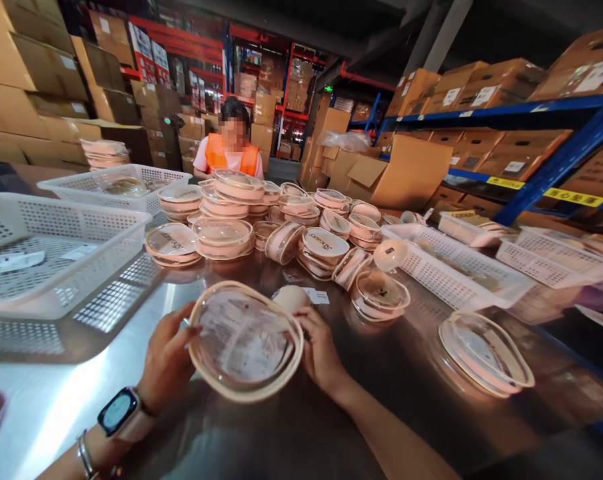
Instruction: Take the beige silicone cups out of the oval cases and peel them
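Both hands hold up a round see-through zip pouch (244, 343) with cream piping, tilted above the metal table. My left hand (168, 360) pinches its left rim, with a watch and bracelet on that wrist. At the right rim, the fingers of my right hand (316, 343) are closed on the edge, partly hidden behind it. White printed matter shows through the pouch's face. Just beyond it is a small pale rounded piece (292, 298), and a white tag (317, 295) lies beside that. Similar round pouches (326, 243), several with dark lettering, are heaped farther back.
White perforated baskets (126, 230) stand on the left, and another basket (456, 267) on the right. One pouch (486, 353) lies apart at the right of the metal table (381, 413). A person in an orange vest (231, 155) sits opposite. Cartons and racks surround the table.
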`<state>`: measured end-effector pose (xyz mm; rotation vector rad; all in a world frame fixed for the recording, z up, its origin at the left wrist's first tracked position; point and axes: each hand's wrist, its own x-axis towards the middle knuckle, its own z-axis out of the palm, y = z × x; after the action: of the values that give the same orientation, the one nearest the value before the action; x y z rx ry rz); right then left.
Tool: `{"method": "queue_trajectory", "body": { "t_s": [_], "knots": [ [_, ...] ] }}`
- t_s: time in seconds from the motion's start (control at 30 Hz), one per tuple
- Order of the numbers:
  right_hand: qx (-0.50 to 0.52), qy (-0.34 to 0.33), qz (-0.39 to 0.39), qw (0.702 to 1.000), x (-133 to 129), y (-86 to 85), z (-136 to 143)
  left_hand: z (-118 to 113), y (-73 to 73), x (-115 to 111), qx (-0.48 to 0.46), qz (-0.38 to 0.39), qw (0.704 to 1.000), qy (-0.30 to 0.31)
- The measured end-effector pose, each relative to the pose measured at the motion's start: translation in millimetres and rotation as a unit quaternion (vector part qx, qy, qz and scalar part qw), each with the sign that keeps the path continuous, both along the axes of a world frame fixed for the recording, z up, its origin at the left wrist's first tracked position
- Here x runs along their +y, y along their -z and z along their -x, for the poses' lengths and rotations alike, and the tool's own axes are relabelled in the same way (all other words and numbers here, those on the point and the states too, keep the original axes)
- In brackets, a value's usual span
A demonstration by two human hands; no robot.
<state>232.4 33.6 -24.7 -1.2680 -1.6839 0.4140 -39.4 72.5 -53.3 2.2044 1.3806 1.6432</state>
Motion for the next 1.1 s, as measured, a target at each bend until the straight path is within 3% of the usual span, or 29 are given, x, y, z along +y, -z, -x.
{"method": "queue_trajectory", "body": {
  "t_s": [0.13,0.27,0.33,0.47,0.53,0.63,0.7,0.77,0.87,0.93,1.03,1.1],
  "knots": [
    [0.028,0.159,-0.018,0.987,36.0,3.0,-48.4,9.6,-5.8,21.3,0.030,-0.030,0.996,-0.076],
    [-0.017,0.226,-0.046,0.973,56.8,11.5,-73.5,16.8,-15.7,28.2,0.130,0.007,0.979,-0.157],
    [-0.050,0.208,-0.056,0.975,55.0,17.5,-67.8,17.1,-20.4,25.6,0.174,0.050,0.962,-0.203],
    [-0.230,0.059,-0.006,0.971,41.2,29.1,-40.9,11.1,-21.9,19.8,0.237,0.087,0.933,-0.256],
    [-0.298,0.009,0.015,0.954,35.4,31.2,-29.6,5.6,-17.6,18.6,0.233,0.064,0.947,-0.213],
    [-0.312,-0.019,0.016,0.950,29.1,27.9,-17.9,-5.2,-8.8,13.8,0.205,0.071,0.976,-0.019],
    [-0.324,-0.061,0.013,0.944,24.7,23.5,-11.5,-14.0,-4.3,6.5,0.216,0.108,0.962,0.130],
    [-0.330,-0.125,-0.005,0.936,19.5,19.6,-5.4,-23.0,-1.7,-3.0,0.240,0.149,0.934,0.218],
    [-0.255,-0.207,-0.060,0.943,10.9,17.0,2.3,-33.8,-1.3,-17.0,0.232,0.180,0.916,0.274],
    [-0.153,-0.222,-0.072,0.960,5.2,17.5,5.5,-38.3,-2.8,-24.2,0.192,0.195,0.912,0.306],
    [-0.043,-0.219,-0.014,0.975,-2.0,20.2,6.6,-41.8,-6.1,-29.7,0.064,0.238,0.913,0.325],
    [-0.062,-0.222,0.047,0.972,-4.1,22.0,5.4,-43.3,-8.3,-29.2,-0.055,0.273,0.918,0.284]
  ]
}}
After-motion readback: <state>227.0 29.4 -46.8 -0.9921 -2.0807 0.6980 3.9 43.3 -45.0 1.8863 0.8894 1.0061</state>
